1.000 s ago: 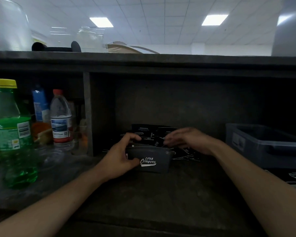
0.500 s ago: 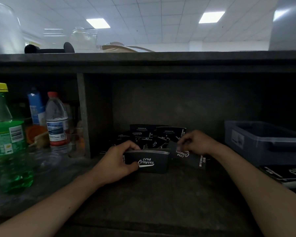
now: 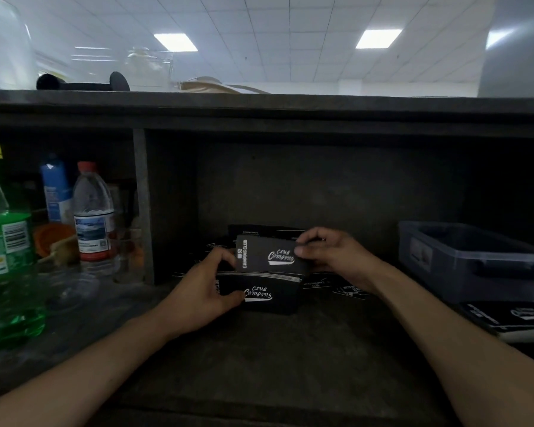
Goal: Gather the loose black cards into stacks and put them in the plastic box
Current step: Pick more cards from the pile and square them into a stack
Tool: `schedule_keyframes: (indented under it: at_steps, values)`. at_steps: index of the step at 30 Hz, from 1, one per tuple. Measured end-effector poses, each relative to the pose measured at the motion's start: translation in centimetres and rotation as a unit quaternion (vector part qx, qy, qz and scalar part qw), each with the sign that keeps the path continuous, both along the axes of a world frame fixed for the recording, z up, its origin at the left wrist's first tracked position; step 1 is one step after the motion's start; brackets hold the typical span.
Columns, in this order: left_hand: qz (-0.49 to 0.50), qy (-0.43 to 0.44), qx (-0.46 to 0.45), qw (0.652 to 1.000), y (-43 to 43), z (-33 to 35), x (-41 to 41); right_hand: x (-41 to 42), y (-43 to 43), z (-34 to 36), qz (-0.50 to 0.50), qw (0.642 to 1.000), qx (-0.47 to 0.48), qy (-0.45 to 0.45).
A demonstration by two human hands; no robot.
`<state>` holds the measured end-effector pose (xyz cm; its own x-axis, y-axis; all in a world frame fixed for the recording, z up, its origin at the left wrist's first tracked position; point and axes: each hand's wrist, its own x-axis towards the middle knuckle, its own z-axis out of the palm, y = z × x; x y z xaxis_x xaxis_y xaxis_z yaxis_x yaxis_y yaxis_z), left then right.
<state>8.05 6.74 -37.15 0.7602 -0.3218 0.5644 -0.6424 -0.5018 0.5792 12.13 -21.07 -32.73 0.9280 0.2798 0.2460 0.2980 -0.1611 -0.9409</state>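
My left hand point(image 3: 204, 291) grips a thick stack of black cards point(image 3: 269, 295) printed "Club Camping", held upright on the dark shelf. My right hand point(image 3: 333, 254) pinches a single black card point(image 3: 265, 254) by its right edge, just above and behind the stack. More loose black cards point(image 3: 330, 286) lie scattered on the shelf behind and to the right of the stack. The grey plastic box point(image 3: 463, 266) stands at the right, apart from both hands.
A green soda bottle point(image 3: 3, 241), a water bottle point(image 3: 93, 220) and a blue container point(image 3: 56, 192) stand at the left beyond a shelf divider point(image 3: 142, 208). A black printed item point(image 3: 512, 318) lies in front of the box. A low shelf top point(image 3: 259, 103) runs overhead.
My right hand has picked a card off the pile and carried it left, up over the stack. My left hand has kept its hold on the stack.
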Motion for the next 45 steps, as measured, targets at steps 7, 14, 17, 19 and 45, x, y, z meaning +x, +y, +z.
schedule_keyframes:
  at_steps: [7, 14, 17, 19, 45]
  values:
    - [-0.071, 0.045, -0.054, 0.995, 0.3, -0.3, 0.3, 0.5, 0.0, -0.3, 0.028, 0.992, -0.119, -0.012]
    - [-0.026, -0.002, -0.006, 1.0, 0.4, -0.2, 0.4, 2.6, -1.8, -2.6, -0.121, 0.843, -0.513, -0.103]
    - [-0.006, 0.009, -0.011, 1.0, 0.4, -0.2, 0.3, 2.8, -2.2, -2.2, -0.146, 0.831, -0.52, -0.133]
    - [0.016, 0.013, -0.014, 1.0, 0.4, -0.2, 0.4, 2.8, -2.3, -2.1, -0.153, 0.82, -0.532, -0.149]
    - [-0.025, 0.023, 0.009, 0.999, 0.2, -0.2, 0.2, 0.9, -3.7, -1.0, -0.312, 0.812, -0.492, 0.023]
